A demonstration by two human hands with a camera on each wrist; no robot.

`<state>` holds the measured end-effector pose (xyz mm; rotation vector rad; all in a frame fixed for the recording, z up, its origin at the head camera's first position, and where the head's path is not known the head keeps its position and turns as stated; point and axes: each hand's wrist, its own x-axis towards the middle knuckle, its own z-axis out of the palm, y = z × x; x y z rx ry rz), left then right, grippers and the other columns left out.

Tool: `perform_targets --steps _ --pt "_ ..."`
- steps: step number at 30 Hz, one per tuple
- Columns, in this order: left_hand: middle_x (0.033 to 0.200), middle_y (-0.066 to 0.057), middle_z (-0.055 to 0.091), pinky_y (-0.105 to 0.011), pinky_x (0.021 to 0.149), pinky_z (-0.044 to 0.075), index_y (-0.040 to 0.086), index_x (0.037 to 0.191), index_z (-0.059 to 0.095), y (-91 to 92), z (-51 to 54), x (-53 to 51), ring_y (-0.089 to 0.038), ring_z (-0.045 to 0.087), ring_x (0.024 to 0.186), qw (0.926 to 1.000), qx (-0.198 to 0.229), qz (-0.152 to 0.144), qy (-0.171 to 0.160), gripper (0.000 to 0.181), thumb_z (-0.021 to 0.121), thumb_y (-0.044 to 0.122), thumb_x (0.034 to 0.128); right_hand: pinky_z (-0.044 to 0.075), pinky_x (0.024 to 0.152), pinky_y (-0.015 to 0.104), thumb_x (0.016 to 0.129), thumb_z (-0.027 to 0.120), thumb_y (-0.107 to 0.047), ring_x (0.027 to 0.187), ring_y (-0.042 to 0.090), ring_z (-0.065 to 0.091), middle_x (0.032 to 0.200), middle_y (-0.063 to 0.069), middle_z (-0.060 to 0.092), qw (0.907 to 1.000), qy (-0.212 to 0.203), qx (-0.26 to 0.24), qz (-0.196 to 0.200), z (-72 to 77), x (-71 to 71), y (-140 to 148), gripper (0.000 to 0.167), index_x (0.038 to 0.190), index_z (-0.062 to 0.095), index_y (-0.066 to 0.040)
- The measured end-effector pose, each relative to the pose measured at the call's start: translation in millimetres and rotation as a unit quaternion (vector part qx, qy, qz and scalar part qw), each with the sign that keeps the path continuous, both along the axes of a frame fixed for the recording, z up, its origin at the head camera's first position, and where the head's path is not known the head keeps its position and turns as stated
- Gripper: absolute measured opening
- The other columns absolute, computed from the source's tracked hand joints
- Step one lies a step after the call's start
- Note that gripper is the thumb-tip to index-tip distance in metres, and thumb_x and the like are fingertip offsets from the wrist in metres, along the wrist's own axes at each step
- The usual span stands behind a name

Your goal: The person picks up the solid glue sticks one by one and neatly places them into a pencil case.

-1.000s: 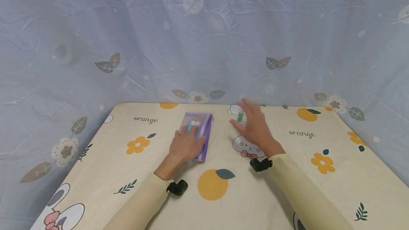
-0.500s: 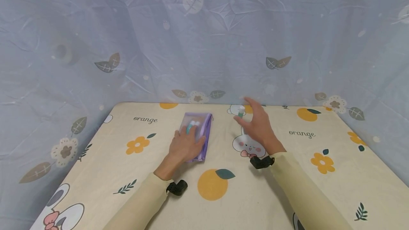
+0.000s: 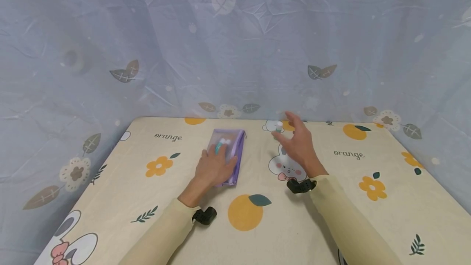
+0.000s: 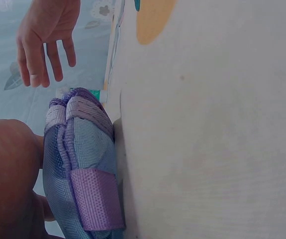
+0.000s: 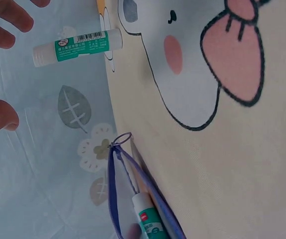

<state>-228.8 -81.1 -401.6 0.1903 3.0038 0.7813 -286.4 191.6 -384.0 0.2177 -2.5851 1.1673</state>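
Observation:
A white and green glue stick [image 3: 279, 126] stands upright near the back of the table. My right hand [image 3: 299, 142] is beside it, thumb and fingers spread; the right wrist view shows its fingers [image 5: 6, 30] apart from the glue stick [image 5: 80, 47]. The thumb hides the lower part in the head view. My left hand [image 3: 213, 169] rests flat on a purple mesh zip pouch [image 3: 239, 150]. More glue sticks [image 3: 222, 144] lie at the pouch, just beyond my left fingertips; whether on it or inside it, I cannot tell.
A cream tablecloth [image 3: 279, 232] with printed oranges, flowers and rabbits covers the table. A pale blue leaf-patterned curtain [image 3: 235, 52] hangs right behind its back edge. From the pouch's zip a small loop [image 5: 122, 138] sticks out.
My right hand has drawn slightly right, away from around the upright glue stick. The glue stick appears a little farther back than before. My left hand and the pouch stay put.

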Motion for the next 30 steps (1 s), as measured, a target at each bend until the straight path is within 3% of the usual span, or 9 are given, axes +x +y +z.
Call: perform_targets --steps 18,30 --pt "0.168 -0.026 0.035 -0.066 0.118 0.039 0.012 0.163 0.04 -0.6 0.4 -0.8 -0.057 0.038 0.148 1.0 0.0 0.0 -0.004 0.067 0.046 0.05 0.1085 0.037 0.125 0.057 0.1 0.074 -0.035 0.155 0.035 0.043 0.17 0.011 0.04 0.998 -0.012 -0.061 -0.008 0.2 4.7 -4.3 0.078 0.165 0.034 -0.017" --pt "0.169 -0.026 0.033 -0.068 0.119 0.036 0.012 0.164 0.039 -1.2 0.2 -1.7 -0.058 0.034 0.151 1.0 0.002 -0.001 -0.005 0.067 0.045 0.049 0.1091 0.037 0.126 0.057 0.1 0.074 -0.033 0.155 0.035 0.042 0.169 0.012 0.042 0.996 -0.025 -0.086 -0.009 -7.9 5.5 -3.7 0.079 0.166 0.033 -0.016"
